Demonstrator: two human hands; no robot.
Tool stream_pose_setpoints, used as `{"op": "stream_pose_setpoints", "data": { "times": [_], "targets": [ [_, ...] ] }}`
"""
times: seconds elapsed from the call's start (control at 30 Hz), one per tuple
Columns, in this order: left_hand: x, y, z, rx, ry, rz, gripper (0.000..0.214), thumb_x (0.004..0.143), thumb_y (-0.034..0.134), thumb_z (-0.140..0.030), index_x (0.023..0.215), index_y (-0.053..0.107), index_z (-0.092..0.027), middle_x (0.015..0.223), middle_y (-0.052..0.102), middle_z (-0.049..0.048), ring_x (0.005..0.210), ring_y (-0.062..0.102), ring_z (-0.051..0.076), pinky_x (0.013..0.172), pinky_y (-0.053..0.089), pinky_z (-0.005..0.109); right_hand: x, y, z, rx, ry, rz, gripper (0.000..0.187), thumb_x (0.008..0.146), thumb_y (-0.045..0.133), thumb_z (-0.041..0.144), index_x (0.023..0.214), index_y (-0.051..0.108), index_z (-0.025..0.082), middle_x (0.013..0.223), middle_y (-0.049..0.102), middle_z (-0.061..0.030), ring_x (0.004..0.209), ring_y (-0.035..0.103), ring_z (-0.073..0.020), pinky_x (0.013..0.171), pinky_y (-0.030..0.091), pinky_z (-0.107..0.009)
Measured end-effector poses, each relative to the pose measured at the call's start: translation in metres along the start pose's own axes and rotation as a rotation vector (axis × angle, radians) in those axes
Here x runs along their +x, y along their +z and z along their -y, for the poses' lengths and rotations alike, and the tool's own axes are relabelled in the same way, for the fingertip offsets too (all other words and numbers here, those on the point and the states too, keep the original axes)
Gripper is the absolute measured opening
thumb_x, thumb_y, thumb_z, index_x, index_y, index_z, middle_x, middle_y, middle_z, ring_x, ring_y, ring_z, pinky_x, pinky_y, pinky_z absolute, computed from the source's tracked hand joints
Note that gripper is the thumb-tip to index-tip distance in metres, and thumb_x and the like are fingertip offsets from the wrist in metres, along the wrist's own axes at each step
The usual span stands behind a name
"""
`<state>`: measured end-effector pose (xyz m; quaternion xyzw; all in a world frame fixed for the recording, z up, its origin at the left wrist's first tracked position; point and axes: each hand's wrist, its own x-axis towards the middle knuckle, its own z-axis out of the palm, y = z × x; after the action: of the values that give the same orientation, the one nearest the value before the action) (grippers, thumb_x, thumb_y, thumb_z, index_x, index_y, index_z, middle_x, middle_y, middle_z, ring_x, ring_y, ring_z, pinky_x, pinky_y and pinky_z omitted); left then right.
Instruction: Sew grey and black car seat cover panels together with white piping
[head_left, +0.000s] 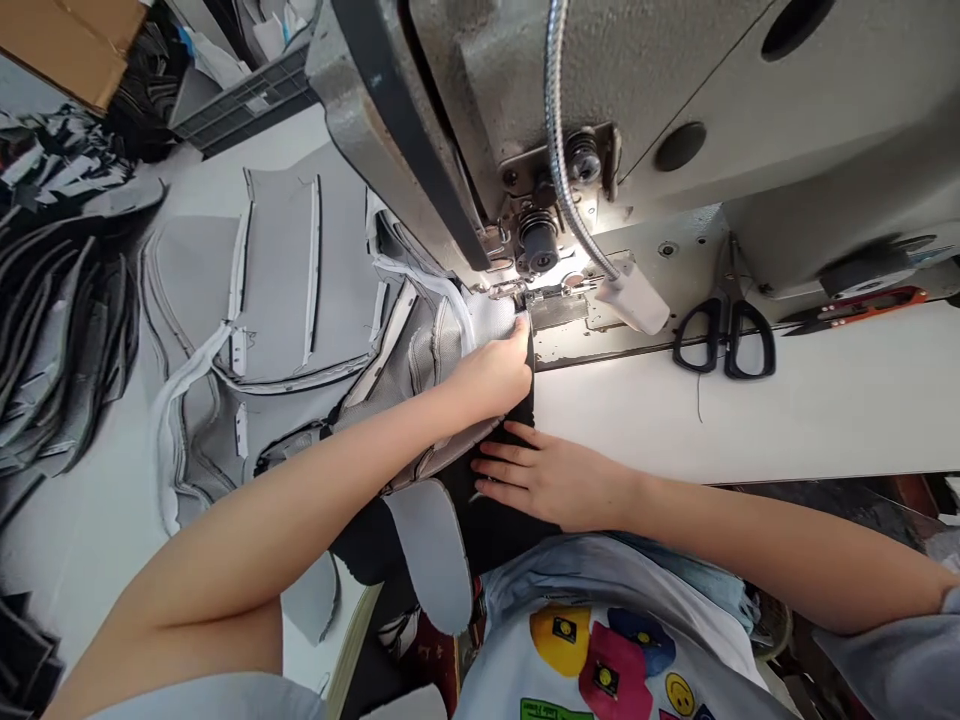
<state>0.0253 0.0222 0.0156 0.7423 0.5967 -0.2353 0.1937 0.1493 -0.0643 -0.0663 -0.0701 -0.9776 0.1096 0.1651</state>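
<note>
My left hand (491,378) is closed on the edge of a grey and black sewn fabric piece (442,340), its thumb beside the presser foot (514,292) of a sewing machine (450,90). The other fingers are curled and partly hidden. Flat on the black part (487,515) of the fabric, near the table's front edge, lies my right hand (559,478) with its fingers stretched out. Grey panels with white strips (281,270) spread to the left, joined to or overlapping this piece; I cannot tell which. A grey rounded flap (435,555) hangs over the edge.
Black-handled scissors (726,325) and orange thread snips (862,308) lie right of the needle. A lamp on a flexible metal neck (559,130) hangs close above it. Stacked dark pieces (60,340) cover the far left, with a grey crate (251,105) and a cardboard box (71,45) behind.
</note>
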Motion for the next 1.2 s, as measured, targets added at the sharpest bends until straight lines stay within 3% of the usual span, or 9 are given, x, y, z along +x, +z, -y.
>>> {"op": "stream_pose_setpoints", "data": {
  "times": [0.13, 0.23, 0.43, 0.7, 0.83, 1.0, 1.1, 1.2],
  "targets": [
    [-0.015, -0.004, 0.003, 0.111, 0.017, 0.150, 0.085, 0.083, 0.040, -0.025, 0.154, -0.005, -0.012, 0.110, 0.070, 0.0157, 0.096, 0.068, 0.030, 0.072, 0.051, 0.034, -0.004, -0.003, -0.004, -0.050, 0.057, -0.052, 0.037, 0.098, 0.044, 0.018, 0.132, 0.056, 0.011, 0.136, 0.057, -0.0143, 0.127, 0.053, -0.0288, 0.109, 0.037, -0.055],
    [-0.028, -0.003, 0.007, 0.090, 0.003, 0.215, 0.078, 0.085, 0.036, -0.021, 0.155, 0.000, -0.016, 0.107, 0.071, 0.0127, 0.093, 0.069, 0.027, 0.069, 0.050, 0.030, -0.006, -0.001, -0.001, -0.090, 0.092, -0.102, 0.034, 0.098, 0.043, 0.017, 0.127, 0.061, 0.012, 0.131, 0.061, -0.0124, 0.122, 0.057, -0.0276, 0.106, 0.041, -0.054],
    [-0.021, 0.002, 0.006, 0.032, 0.000, 0.161, 0.073, 0.087, 0.031, -0.017, 0.155, 0.004, -0.015, 0.114, 0.069, 0.0133, 0.100, 0.067, 0.026, 0.075, 0.050, 0.031, -0.007, 0.000, -0.002, -0.107, 0.131, -0.118, 0.034, 0.097, 0.046, 0.019, 0.126, 0.062, 0.012, 0.131, 0.062, -0.0103, 0.123, 0.054, -0.0296, 0.105, 0.042, -0.052],
    [0.004, 0.004, -0.002, 0.048, -0.052, 0.014, 0.076, 0.085, 0.032, -0.015, 0.155, 0.004, -0.012, 0.109, 0.070, 0.0168, 0.098, 0.068, 0.029, 0.075, 0.050, 0.034, -0.001, -0.006, -0.042, -0.072, 0.144, -0.052, 0.035, 0.095, 0.050, 0.019, 0.127, 0.063, 0.022, 0.127, 0.063, -0.0096, 0.120, 0.053, -0.0280, 0.105, 0.038, -0.052],
    [-0.001, 0.007, -0.003, 0.141, -0.040, -0.080, 0.070, 0.088, 0.031, -0.018, 0.154, 0.009, -0.012, 0.105, 0.070, 0.0165, 0.097, 0.068, 0.029, 0.077, 0.051, 0.034, -0.003, -0.012, -0.053, -0.034, 0.147, 0.009, 0.044, 0.091, 0.054, 0.018, 0.135, 0.056, 0.021, 0.130, 0.061, -0.0120, 0.124, 0.051, -0.0273, 0.110, 0.031, -0.054],
    [-0.030, -0.004, 0.015, 0.349, 0.017, 0.149, 0.077, 0.086, 0.040, -0.019, 0.155, 0.007, -0.016, 0.106, 0.071, 0.0129, 0.093, 0.069, 0.029, 0.074, 0.051, 0.034, -0.015, -0.022, -0.039, -0.022, -0.005, 0.098, 0.067, 0.078, 0.068, 0.027, 0.141, 0.048, 0.019, 0.145, 0.048, -0.0147, 0.135, 0.040, -0.0376, 0.109, 0.031, -0.061],
    [-0.038, -0.006, 0.025, 0.269, 0.090, 0.146, 0.070, 0.089, 0.032, -0.016, 0.155, 0.011, -0.023, 0.110, 0.071, 0.0086, 0.093, 0.069, 0.023, 0.071, 0.050, 0.028, -0.017, -0.019, -0.028, -0.105, -0.010, 0.040, 0.048, 0.087, 0.060, 0.025, 0.134, 0.056, 0.016, 0.139, 0.054, -0.0149, 0.128, 0.049, -0.0366, 0.104, 0.038, -0.056],
    [-0.033, -0.003, 0.024, 0.273, 0.099, 0.117, 0.066, 0.090, 0.032, -0.017, 0.154, 0.017, -0.023, 0.111, 0.071, 0.0094, 0.094, 0.069, 0.025, 0.071, 0.050, 0.031, -0.017, -0.014, -0.023, -0.188, 0.073, -0.063, 0.035, 0.095, 0.047, 0.018, 0.126, 0.062, 0.012, 0.129, 0.062, -0.0130, 0.120, 0.057, -0.0306, 0.099, 0.046, -0.047]
  ]
}}
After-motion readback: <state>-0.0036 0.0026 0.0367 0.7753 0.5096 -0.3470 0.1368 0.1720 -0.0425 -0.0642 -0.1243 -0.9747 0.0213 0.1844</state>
